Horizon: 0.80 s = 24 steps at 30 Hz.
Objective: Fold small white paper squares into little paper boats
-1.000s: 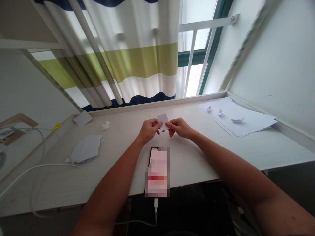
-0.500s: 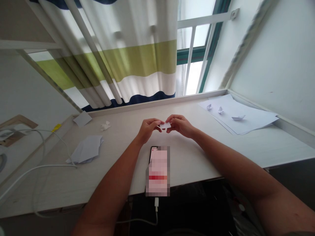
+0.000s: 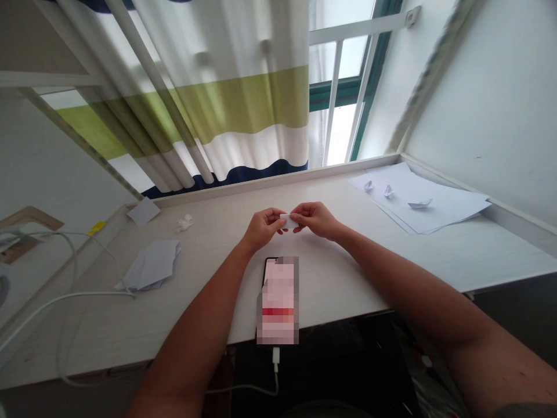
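A white cable (image 3: 65,299) loops across the desk (image 3: 348,273) at far left. Right of it lies a loose stack of paper (image 3: 152,264), with a crumpled scrap (image 3: 185,222) behind. At centre, the left hand (image 3: 261,227) and right hand (image 3: 315,219) meet, both pinching a small folded paper (image 3: 289,220) between fingertips, held just above the desk. A phone (image 3: 281,299) lies flat near the front edge, below the hands. Far right, white sheets (image 3: 452,206) carry three paper boats (image 3: 420,202).

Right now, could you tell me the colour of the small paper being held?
The paper is white, head view.
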{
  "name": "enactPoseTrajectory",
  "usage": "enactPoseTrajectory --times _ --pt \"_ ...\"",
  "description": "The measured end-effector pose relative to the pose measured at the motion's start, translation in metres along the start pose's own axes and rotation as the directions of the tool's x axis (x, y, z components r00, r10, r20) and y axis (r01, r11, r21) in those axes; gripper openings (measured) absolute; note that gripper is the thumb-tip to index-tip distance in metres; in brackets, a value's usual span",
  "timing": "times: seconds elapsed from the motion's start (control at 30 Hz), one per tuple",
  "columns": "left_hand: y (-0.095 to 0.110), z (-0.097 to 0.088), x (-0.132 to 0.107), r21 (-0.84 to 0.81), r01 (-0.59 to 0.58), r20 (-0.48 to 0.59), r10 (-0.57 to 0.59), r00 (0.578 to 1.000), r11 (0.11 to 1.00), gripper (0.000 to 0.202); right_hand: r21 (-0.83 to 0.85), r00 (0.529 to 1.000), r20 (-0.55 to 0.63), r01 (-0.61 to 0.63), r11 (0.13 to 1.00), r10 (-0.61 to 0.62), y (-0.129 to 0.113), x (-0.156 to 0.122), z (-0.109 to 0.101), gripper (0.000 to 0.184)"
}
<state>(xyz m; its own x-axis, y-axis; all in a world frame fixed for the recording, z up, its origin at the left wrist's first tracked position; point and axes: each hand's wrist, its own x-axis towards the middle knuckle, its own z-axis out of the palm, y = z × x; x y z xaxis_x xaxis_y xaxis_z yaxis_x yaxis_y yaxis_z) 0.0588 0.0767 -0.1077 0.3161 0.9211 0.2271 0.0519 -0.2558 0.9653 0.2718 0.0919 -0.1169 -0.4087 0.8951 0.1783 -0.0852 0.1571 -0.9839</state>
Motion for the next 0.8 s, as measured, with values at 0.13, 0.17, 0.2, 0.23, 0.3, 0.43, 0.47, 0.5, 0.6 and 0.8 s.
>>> enactPoseTrajectory --times 0.13,0.17,0.2,0.23,0.3,0.43,0.47,0.5,0.6,0.8 --pt "-0.0036 0.0000 0.0002 0.053 0.021 0.009 -0.021 1.000 0.998 0.043 -0.046 0.999 -0.031 0.004 0.999 -0.005 -0.0013 -0.0004 -0.0008 0.050" --pt "-0.0039 -0.0002 -0.0001 0.064 0.023 0.024 -0.024 0.999 0.998 0.045 -0.069 0.999 -0.032 -0.006 0.998 0.004 -0.0020 -0.0009 -0.0012 0.048" --pt "-0.0040 -0.0004 -0.0004 0.075 0.025 0.041 -0.028 0.999 0.997 0.047 -0.097 1.000 -0.028 -0.012 0.995 0.009 -0.0028 -0.0014 -0.0017 0.047" --pt "-0.0038 -0.0005 -0.0007 0.088 0.025 0.061 -0.031 0.998 0.996 0.048 -0.127 1.000 -0.017 -0.011 0.992 0.009 -0.0037 -0.0019 -0.0021 0.046" --pt "-0.0031 -0.0001 -0.0013 0.110 0.022 0.093 -0.032 0.995 0.994 0.050 -0.180 1.000 0.011 0.009 0.984 -0.007 -0.0054 -0.0026 -0.0026 0.047" --pt "-0.0008 0.0029 -0.0014 0.086 0.015 0.076 -0.021 0.997 0.996 0.051 -0.230 0.997 0.002 0.075 0.970 -0.076 -0.0078 -0.0016 0.0004 0.050" --pt "0.0000 0.0036 -0.0013 0.070 0.017 0.061 -0.021 0.998 0.997 0.050 -0.236 0.995 -0.024 0.087 0.968 -0.096 -0.0080 -0.0010 0.0019 0.051" --pt "0.0008 0.0040 -0.0012 0.056 0.019 0.048 -0.022 0.999 0.998 0.049 -0.239 0.992 -0.053 0.098 0.966 -0.114 -0.0080 -0.0005 0.0035 0.052" --pt "0.0031 0.0035 -0.0015 0.050 0.018 0.039 -0.020 0.999 0.999 0.047 -0.208 0.985 -0.092 0.127 0.970 -0.148 -0.0073 -0.0001 0.0063 0.057" --pt "0.0059 0.0011 -0.0038 0.052 0.011 0.162 -0.019 0.987 0.999 0.047 -0.277 0.996 0.056 0.079 0.958 -0.066 -0.0086 -0.0058 0.0024 0.061"
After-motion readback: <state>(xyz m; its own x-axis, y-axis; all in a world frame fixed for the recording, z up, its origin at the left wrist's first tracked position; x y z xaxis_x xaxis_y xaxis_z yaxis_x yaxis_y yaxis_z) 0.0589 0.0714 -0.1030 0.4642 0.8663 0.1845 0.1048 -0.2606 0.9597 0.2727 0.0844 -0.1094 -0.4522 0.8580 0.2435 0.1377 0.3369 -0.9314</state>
